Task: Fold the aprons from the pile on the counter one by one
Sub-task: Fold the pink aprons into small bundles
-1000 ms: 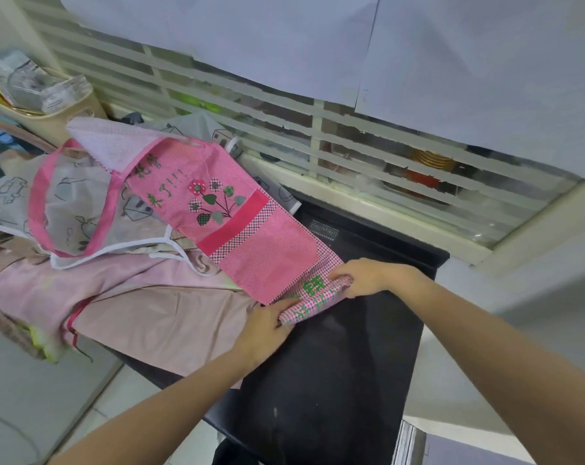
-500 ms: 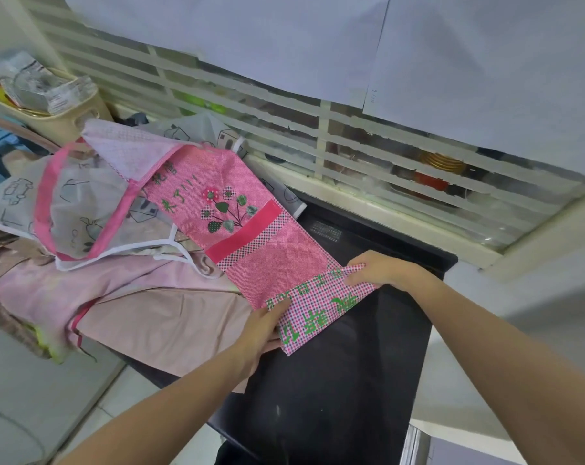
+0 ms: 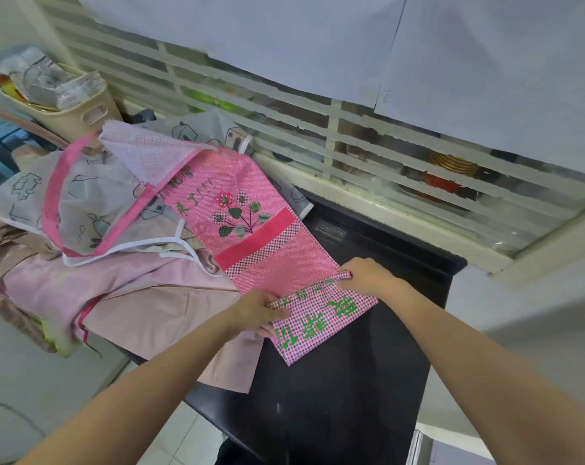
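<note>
The pink apron [image 3: 250, 229] is laid across the pile [image 3: 116, 290] and the black counter [image 3: 334, 397], and its checked lower end is pinched at both edges by the left hand [image 3: 255, 312] and the right hand [image 3: 364, 275].

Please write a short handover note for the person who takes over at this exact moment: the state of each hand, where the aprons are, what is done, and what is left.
Left hand: pinches the near edge of the pink checked apron with green lettering, at its fold line.
Right hand: pinches the far edge at the same fold line.
Apron: lies stretched across the black counter; its bottom flap is turned over and shows green characters. Its bib end rests on the pile of other aprons at the left.
Done: only this bottom fold is started.
Left: finish folding this apron, then fold the pile one by one. No finished folded apron is in view.
</note>
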### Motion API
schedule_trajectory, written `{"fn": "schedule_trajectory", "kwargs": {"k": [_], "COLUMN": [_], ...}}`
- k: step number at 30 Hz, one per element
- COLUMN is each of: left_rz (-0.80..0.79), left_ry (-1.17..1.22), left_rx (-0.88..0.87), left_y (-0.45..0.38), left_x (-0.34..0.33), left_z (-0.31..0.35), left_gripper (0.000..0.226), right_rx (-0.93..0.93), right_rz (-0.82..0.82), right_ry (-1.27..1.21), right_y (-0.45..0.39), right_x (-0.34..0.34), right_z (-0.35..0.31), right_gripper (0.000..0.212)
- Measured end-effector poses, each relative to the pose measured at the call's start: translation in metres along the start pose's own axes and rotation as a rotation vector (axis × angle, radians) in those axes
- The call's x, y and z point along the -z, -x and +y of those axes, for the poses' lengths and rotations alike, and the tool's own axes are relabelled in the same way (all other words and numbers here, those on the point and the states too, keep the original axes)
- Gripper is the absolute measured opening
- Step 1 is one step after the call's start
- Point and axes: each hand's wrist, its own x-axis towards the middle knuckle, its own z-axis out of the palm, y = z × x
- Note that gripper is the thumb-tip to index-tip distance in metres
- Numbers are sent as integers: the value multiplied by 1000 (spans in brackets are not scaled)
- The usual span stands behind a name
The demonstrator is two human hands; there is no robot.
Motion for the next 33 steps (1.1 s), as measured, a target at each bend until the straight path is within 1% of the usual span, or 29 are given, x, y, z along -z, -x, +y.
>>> {"fn": "schedule_trajectory", "kwargs": {"k": [2,3,5,7,10,13,15,16,17,18,19,20,21,22,25,27,30,33], "left_rz": [-15,-54,-145,-205,-241,-307,-345,-292,-183,-40,98,203,260,274,211,212,221,192], "left_ry": [-135,-156,-158,-157,-240,-444,-680,-816,-952,-1085,-1173,-1199,-1174,-1130,-944,-858,-766,-701], "left_rx": [28,64,117,151,191,286,347,326,255,160,74,7,-43,-78,-141,-173,-181,-205], "left_y": [0,0,2,1,-2,-5,-4,-4,-3,-3,-4,-9,-15,-20,-26,-28,-25,-21], "left_x": [7,9,11,11,8,7,4,3,1,-2,-5,-10,-13,-16,-15,-11,-11,-15], "left_z": [-1,0,1,2,4,7,16,22,27,32,35,35,32,29,16,9,9,7], "left_gripper": [26,26,31,38,42,38,37,34,33,36,38,37,33,29,27,25,30,35], "right_rx": [-82,-111,-148,-147,-133,-123,-117,-116,-114,-114,-114,-113,-110,-107,-104,-100,-81,-71], "right_rz": [49,66,108,110,107,116,135,146,157,164,169,174,178,181,190,200,205,210], "right_ry": [-53,-49,-4,68,196,269,287,295,303,305,305,305,305,306,314,319,351,376], "right_y": [0,0,1,2,3,4,5,6,6,6,7,7,8,8,11,12,12,14], "right_x": [-7,-10,-14,-15,-16,-19,-21,-22,-23,-24,-25,-25,-26,-26,-26,-26,-27,-26], "right_z": [2,3,1,-4,-12,-15,-15,-15,-14,-13,-13,-13,-13,-13,-13,-13,-14,-15], "right_gripper": [29,26,30,30,20,20,19,19,19,20,20,20,20,20,20,21,24,26]}}
